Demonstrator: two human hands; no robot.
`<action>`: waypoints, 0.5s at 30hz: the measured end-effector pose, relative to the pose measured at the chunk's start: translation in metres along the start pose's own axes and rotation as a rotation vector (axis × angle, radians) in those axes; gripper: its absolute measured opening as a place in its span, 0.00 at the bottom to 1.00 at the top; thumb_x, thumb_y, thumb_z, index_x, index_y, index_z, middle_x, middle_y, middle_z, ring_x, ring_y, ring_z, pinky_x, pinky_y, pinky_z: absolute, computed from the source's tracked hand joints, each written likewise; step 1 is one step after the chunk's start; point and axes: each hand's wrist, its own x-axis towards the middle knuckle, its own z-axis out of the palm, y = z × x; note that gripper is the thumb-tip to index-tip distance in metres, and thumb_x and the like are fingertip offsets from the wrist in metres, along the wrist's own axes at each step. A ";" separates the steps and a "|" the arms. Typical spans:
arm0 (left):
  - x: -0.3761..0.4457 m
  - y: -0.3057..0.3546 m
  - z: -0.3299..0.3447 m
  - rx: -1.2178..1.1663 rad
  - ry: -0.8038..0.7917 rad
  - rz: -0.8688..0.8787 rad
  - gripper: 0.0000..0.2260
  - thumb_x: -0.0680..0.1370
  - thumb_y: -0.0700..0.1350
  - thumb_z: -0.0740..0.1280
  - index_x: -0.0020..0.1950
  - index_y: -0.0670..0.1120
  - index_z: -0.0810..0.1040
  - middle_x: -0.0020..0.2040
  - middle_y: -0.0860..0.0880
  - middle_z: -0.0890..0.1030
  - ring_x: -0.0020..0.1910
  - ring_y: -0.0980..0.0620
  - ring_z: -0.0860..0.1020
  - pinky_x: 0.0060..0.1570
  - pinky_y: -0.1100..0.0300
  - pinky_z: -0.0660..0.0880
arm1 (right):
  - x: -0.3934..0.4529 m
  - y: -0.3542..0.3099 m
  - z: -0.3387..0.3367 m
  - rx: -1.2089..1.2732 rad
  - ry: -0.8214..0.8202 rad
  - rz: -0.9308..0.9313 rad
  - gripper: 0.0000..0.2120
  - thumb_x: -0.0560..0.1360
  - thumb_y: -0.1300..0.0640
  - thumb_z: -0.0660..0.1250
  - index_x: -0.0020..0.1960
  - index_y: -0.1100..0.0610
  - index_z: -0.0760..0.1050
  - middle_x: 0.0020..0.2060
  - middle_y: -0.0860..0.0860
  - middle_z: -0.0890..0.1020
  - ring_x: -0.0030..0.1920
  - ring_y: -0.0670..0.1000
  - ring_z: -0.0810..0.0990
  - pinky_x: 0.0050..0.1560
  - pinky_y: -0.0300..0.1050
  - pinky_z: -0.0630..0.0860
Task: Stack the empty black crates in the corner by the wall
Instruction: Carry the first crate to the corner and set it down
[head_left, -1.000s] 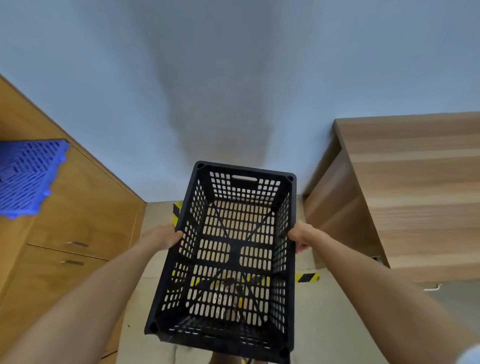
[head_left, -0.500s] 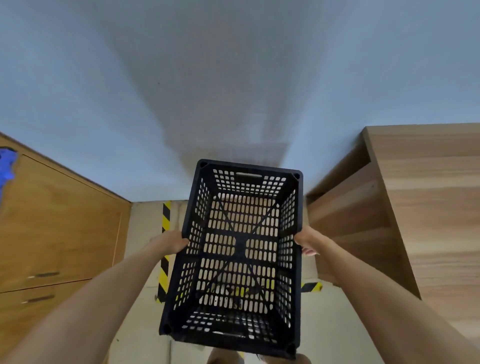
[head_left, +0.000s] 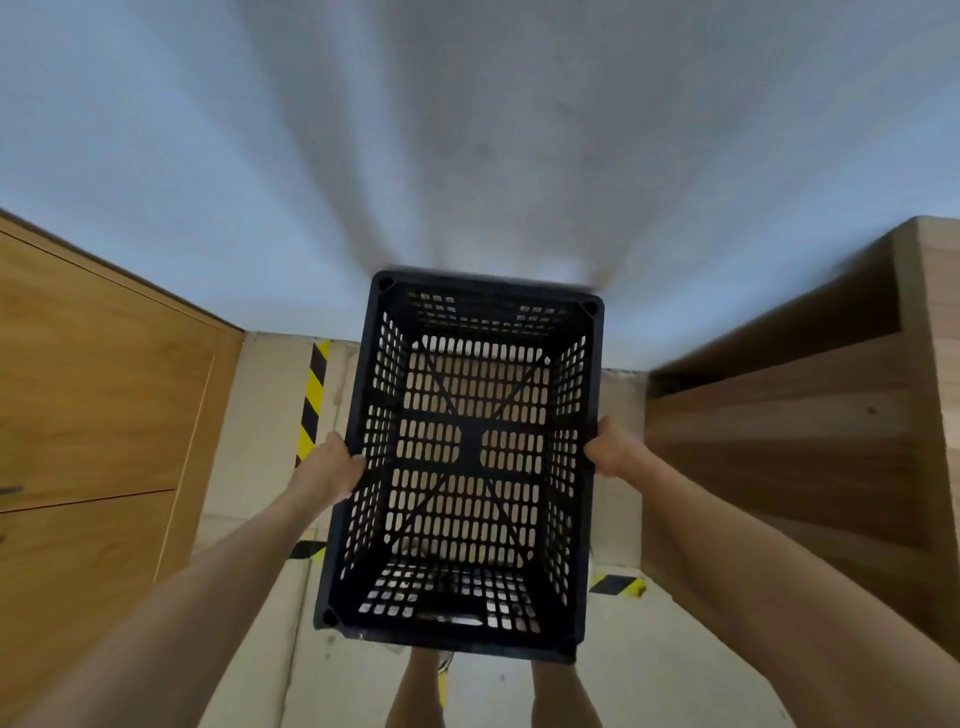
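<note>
An empty black crate (head_left: 470, 452) with perforated walls and floor hangs in front of me, seen from above, above the pale floor. Its far end is close to the grey wall (head_left: 467, 156). My left hand (head_left: 332, 467) grips the middle of its left long rim. My right hand (head_left: 615, 452) grips the middle of its right long rim. Through the holes I see only floor below. No other crate is in view.
A wooden cabinet (head_left: 93, 415) with drawers stands on the left. A wooden desk (head_left: 810, 415) fills the right. Between them runs a narrow strip of floor (head_left: 265, 415) with yellow-black hazard tape (head_left: 313, 395). My legs show below the crate.
The crate has moved forward toward the wall and levelled, now seen more straight down. The view has closed in between cabinet and desk, and the blue pallet on the left has left the frame.
</note>
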 end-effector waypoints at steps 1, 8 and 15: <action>0.010 0.003 0.007 -0.001 0.004 -0.008 0.11 0.81 0.45 0.59 0.56 0.38 0.66 0.54 0.36 0.79 0.53 0.37 0.78 0.46 0.51 0.72 | 0.015 0.003 0.002 0.016 -0.003 0.002 0.15 0.77 0.63 0.62 0.63 0.62 0.70 0.50 0.57 0.79 0.56 0.58 0.79 0.60 0.56 0.77; 0.078 0.016 0.053 0.070 -0.043 -0.050 0.10 0.81 0.43 0.58 0.58 0.38 0.67 0.55 0.35 0.79 0.55 0.36 0.77 0.47 0.51 0.71 | 0.104 0.030 0.028 0.026 -0.024 0.022 0.08 0.77 0.64 0.63 0.40 0.55 0.70 0.49 0.60 0.80 0.53 0.60 0.79 0.58 0.55 0.78; 0.126 0.016 0.082 0.122 -0.135 -0.093 0.16 0.81 0.44 0.59 0.65 0.36 0.66 0.60 0.35 0.75 0.55 0.37 0.75 0.46 0.53 0.71 | 0.157 0.038 0.055 -0.008 -0.037 0.066 0.08 0.77 0.69 0.60 0.54 0.61 0.70 0.39 0.53 0.75 0.46 0.55 0.76 0.40 0.42 0.73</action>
